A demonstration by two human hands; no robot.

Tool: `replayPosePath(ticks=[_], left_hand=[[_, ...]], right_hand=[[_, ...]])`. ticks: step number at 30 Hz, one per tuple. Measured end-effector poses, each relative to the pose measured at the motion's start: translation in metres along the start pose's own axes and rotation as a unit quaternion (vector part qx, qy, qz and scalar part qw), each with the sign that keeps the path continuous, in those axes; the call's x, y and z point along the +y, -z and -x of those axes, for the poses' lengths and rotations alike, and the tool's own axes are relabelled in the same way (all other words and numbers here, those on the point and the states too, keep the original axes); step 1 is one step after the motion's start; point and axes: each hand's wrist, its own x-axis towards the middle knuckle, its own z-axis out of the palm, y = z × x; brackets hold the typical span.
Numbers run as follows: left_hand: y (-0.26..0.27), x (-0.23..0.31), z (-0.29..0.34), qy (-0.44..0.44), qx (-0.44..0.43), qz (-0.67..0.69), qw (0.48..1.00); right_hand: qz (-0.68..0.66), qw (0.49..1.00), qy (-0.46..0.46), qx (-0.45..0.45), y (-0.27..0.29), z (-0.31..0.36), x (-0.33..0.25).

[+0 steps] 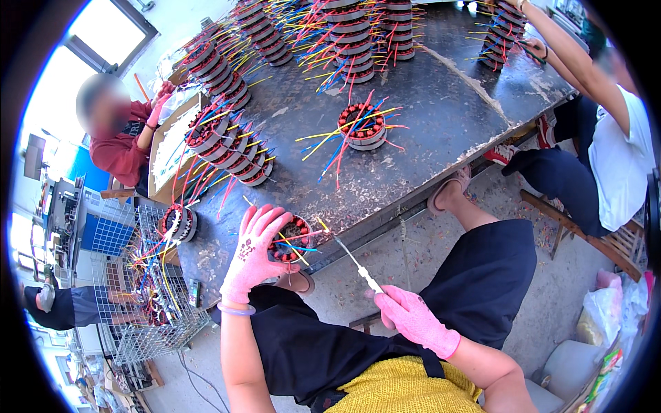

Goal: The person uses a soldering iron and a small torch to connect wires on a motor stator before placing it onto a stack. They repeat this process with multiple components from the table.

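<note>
My left hand [255, 253], in a pink glove, grips a motor stator [297, 233] at the near edge of the table. The fingers lie over its far left side and the thumb is on the near side. Red windings and short red, blue and yellow wires show in the ring. Closed around the white handle of a thin metal hook-like tool [365, 274] is my gloved right hand [418, 320]. The shaft points up and left, its tip close to the stator's wires. Whether the tip touches a wire, I cannot tell.
A single stator [363, 126] sits mid-table [427, 138]. Tall stator stacks [350, 41] stand behind it, and a leaning stack [231, 148] is at the left. Another stator [179, 224] lies by a wire basket [148, 323]. Co-workers sit left and right; one handles a far-right stack [502, 38].
</note>
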Motion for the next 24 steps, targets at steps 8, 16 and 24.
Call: replayPosePath(ticks=[8, 16, 24], left_hand=[[-0.002, 0.001, -0.004, -0.002, 0.000, 0.016, 1.000], [0.011, 0.014, 0.000, 0.000, 0.048, 0.054, 0.997], [0.165, 0.020, -0.012, -0.007, 0.218, -0.003, 0.976]], right_hand=[[0.016, 1.000, -0.005, 0.016, 0.004, 0.006, -0.008], [-0.104, 0.993, 0.043, 0.042, 0.022, 0.028, -0.016], [-0.097, 0.991, 0.076, 0.053, 0.041, 0.040, -0.016]])
